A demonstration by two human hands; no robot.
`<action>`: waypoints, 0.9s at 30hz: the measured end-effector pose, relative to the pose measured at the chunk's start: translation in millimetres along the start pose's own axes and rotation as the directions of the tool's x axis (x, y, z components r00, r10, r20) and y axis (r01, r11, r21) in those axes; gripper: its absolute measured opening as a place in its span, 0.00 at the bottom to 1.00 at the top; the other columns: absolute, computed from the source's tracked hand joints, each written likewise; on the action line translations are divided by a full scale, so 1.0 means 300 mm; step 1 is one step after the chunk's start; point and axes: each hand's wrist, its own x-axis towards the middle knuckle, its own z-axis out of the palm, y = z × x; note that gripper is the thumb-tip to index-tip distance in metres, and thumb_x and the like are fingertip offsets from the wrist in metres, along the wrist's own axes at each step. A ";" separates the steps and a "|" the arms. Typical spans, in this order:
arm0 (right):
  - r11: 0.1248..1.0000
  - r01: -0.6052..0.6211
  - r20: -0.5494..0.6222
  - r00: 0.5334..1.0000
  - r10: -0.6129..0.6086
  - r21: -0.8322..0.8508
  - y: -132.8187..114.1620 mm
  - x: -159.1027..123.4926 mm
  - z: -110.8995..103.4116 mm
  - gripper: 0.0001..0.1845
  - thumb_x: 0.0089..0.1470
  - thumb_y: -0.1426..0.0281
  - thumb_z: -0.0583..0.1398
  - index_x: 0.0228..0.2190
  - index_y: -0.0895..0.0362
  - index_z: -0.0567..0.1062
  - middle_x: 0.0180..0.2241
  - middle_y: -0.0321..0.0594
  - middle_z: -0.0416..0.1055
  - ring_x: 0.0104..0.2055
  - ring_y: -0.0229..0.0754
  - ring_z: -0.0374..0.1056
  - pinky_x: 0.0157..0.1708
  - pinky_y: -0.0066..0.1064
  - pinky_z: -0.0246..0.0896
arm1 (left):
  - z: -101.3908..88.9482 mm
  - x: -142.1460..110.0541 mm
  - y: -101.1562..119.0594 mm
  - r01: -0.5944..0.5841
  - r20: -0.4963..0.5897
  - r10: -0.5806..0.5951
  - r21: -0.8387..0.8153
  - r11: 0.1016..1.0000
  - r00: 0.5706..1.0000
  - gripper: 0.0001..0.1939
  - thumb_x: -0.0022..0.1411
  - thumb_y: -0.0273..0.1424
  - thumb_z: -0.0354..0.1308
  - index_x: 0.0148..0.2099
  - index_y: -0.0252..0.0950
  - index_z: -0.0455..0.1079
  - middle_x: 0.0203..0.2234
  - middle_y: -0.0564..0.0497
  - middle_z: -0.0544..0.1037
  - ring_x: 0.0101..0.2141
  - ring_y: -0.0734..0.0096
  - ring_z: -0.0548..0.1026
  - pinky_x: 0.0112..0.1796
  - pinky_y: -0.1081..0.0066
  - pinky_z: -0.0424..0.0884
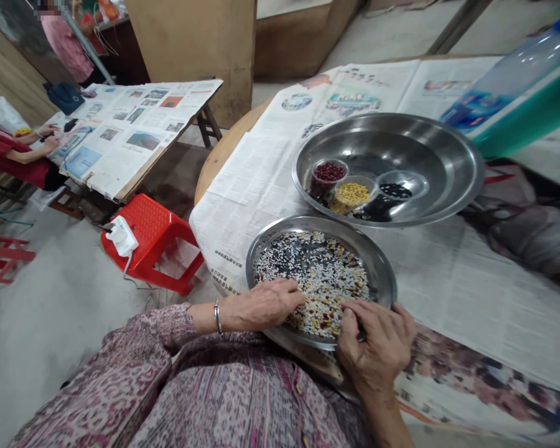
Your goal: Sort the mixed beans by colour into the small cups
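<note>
Newspaper [242, 186] is covering most of a round-edged wooden surface [226, 147], taking up much of the frame's right half. Large steel basin [424, 149] is sitting upper right of centre. Smaller steel dish [386, 280] is lying just below it, mid-frame.

Right hand [378, 339] is bending over the dish's lower-right rim, fingers curling, thumb and index finger pointing inward. Left hand [266, 303] is crossing the lower-left rim, thumb and fingers bunching close together. Can't tell if either is pinching anything; fingertips too small, partly hidden.

Three plastic cups are sitting in the basin's lower left, well up-frame of both hands: red beans [329, 172], yellow pieces [353, 193], black pieces [396, 190], that last cup looking tilted.

Mixed grain [326, 277], mostly white, is spreading loose across the dish floor, no obvious long axis. Key relation: it's lying up-frame of both hands and between their fingertips, left hand reaching slightly further in.
</note>
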 end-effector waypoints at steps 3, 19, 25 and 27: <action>1.000 0.003 -0.002 1.000 -0.003 0.002 0.000 0.001 0.000 0.07 0.54 0.75 0.60 0.36 0.55 0.74 0.34 0.38 0.77 0.39 0.40 0.71 0.57 0.45 0.58 | -0.016 -0.003 0.004 0.004 0.010 -0.004 -0.081 0.997 1.000 0.10 0.73 0.31 0.46 0.46 0.35 0.68 0.37 0.50 0.74 0.37 0.72 0.71 0.41 0.73 0.68; 1.000 0.000 -0.002 1.000 0.000 0.022 0.000 -0.003 0.000 0.07 0.54 0.76 0.60 0.36 0.55 0.75 0.33 0.39 0.77 0.39 0.41 0.71 0.57 0.47 0.58 | -0.083 0.089 -0.126 0.276 -0.073 -0.266 0.223 0.935 0.961 0.13 0.68 0.19 0.42 0.45 0.33 0.67 0.42 0.46 0.72 0.42 0.67 0.68 0.46 0.67 0.69; 0.999 -0.041 0.010 0.999 0.041 0.016 0.003 -0.008 0.001 0.06 0.54 0.74 0.60 0.34 0.54 0.75 0.33 0.38 0.77 0.38 0.41 0.72 0.57 0.46 0.58 | -0.138 0.124 -0.138 0.262 -0.148 -0.235 0.197 0.945 0.961 0.15 0.70 0.20 0.39 0.46 0.31 0.67 0.43 0.44 0.71 0.43 0.68 0.68 0.46 0.67 0.68; 0.999 -0.039 0.011 0.999 0.038 0.017 0.003 -0.008 0.001 0.06 0.54 0.74 0.60 0.35 0.54 0.76 0.34 0.38 0.77 0.39 0.41 0.72 0.57 0.47 0.59 | -0.156 0.100 -0.120 0.303 -0.152 -0.277 0.184 0.935 0.949 0.11 0.71 0.24 0.42 0.47 0.31 0.66 0.44 0.44 0.71 0.44 0.67 0.68 0.46 0.67 0.69</action>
